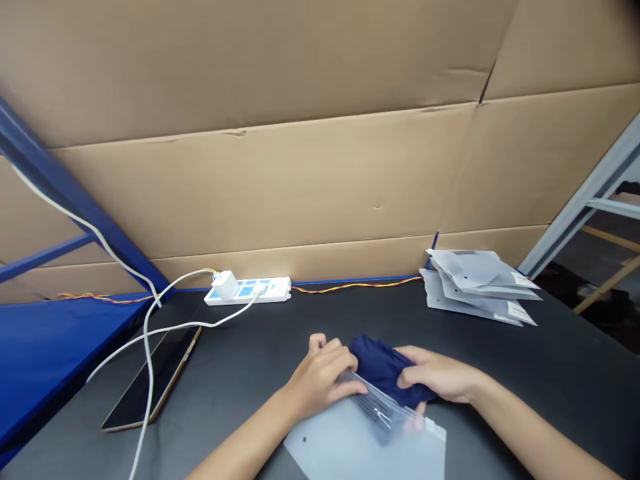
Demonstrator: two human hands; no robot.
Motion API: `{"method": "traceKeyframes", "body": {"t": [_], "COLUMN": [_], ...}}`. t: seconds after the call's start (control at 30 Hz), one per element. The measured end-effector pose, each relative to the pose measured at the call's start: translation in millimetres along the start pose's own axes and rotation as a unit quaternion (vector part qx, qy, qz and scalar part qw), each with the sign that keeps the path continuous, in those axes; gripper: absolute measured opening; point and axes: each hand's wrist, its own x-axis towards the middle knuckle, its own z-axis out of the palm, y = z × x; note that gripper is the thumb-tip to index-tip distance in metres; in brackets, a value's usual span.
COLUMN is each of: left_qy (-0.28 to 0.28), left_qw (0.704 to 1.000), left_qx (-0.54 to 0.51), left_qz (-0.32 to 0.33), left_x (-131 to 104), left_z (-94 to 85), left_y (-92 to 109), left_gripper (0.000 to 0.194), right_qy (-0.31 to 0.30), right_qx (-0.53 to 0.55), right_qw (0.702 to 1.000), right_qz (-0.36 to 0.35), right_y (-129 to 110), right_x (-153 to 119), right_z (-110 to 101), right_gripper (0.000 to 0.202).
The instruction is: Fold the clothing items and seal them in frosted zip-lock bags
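A frosted zip bag (350, 440) lies on the black table in front of me, its mouth facing away. My left hand (325, 373) pinches the left end of the bag's zip edge between thumb and fingers. My right hand (435, 373) grips a bundle of folded dark navy cloth (377, 363), thumb on top, at the bag's mouth. Part of the right fingers shows blurred through the clear plastic near the zip. How much of the cloth is inside the bag is hard to tell.
A stack of several filled frosted bags (475, 287) lies at the back right. At the back left stands a white power strip (273, 289) with a plug and white cables (147, 333). A tablet (155, 380) lies at left under a cable. Cardboard (300, 193) walls the back.
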Motion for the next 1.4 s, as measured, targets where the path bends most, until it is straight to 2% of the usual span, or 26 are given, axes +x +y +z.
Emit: {"method": "traceKeyframes", "body": {"t": [0.17, 0.3, 0.37, 0.43, 0.53, 0.6, 0.67, 0.77, 0.9, 1.03, 1.13, 1.3, 1.4], "left_qy": [0.024, -0.018, -0.046, -0.061, -0.059, -0.054, -0.046, -0.044, -0.063, -0.101, -0.104, -0.105, -0.096], "left_qw": [0.999, 0.998, 0.997, 0.996, 0.995, 0.994, 0.994, 0.993, 0.99, 0.986, 0.983, 0.984, 0.984], "left_qx": [-0.038, -0.066, -0.066, -0.059, -0.043, -0.035, -0.034, -0.046, -0.08, -0.099, -0.1, -0.096, -0.087], "left_qz": [-0.022, -0.017, -0.011, -0.02, -0.061, -0.083, -0.095, -0.098, -0.097, -0.093, -0.112, -0.112, -0.123], "left_x": [-1.0, 0.2, 1.8, 3.2, 3.2, 1.9, 0.5, -0.4, 1.2, 2.7, 2.5, 1.3, 0.5], "left_z": [-4.4, -8.7, -11.4, -14.6, -18.8, -20.4, -20.6, -19.4, -19.1, -21.1, -20.8, -17.2, -17.2], "left_y": [2.3, 13.2, 17.3, 17.1, 10.5, 6.3, 5.1, 8.0, 11.5, 9.6, 8.7, 7.2, 3.4], "left_gripper": [0.045, 0.039, 0.036, 0.027, 0.021, 0.018, 0.017, 0.017, 0.022, 0.026, 0.027, 0.027, 0.028], "right_qy": [-0.05, -0.094, -0.094, -0.068, 0.022, 0.085, 0.101, 0.041, -0.024, -0.024, -0.007, -0.067, -0.011], "right_qx": [-0.058, -0.191, -0.214, -0.198, -0.145, -0.126, -0.141, -0.2, -0.276, -0.29, -0.273, -0.286, -0.267], "right_qw": [0.997, 0.977, 0.972, 0.978, 0.983, 0.978, 0.974, 0.97, 0.953, 0.948, 0.953, 0.952, 0.955], "right_qz": [-0.021, 0.028, 0.023, -0.026, -0.11, -0.14, -0.149, -0.133, -0.123, -0.131, -0.133, -0.086, -0.13], "right_y": [3.7, 2.3, 1.3, 0.8, 0.2, -0.2, -0.6, -2.1, -6.1, -9.2, -9.3, -9.5, -11.4], "right_x": [7.8, 7.1, 4.6, 2.4, 2.8, 5.8, 8.9, 9.1, 0.6, -5.2, -6.3, -11.7, -13.0], "right_z": [3.7, -4.8, -7.3, -7.2, -4.7, -2.8, -1.4, -1.0, -2.8, -2.2, -0.9, -1.9, -1.9], "right_gripper": [0.041, 0.022, 0.022, 0.03, 0.047, 0.044, 0.037, 0.037, 0.051, 0.052, 0.052, 0.069, 0.057]}}
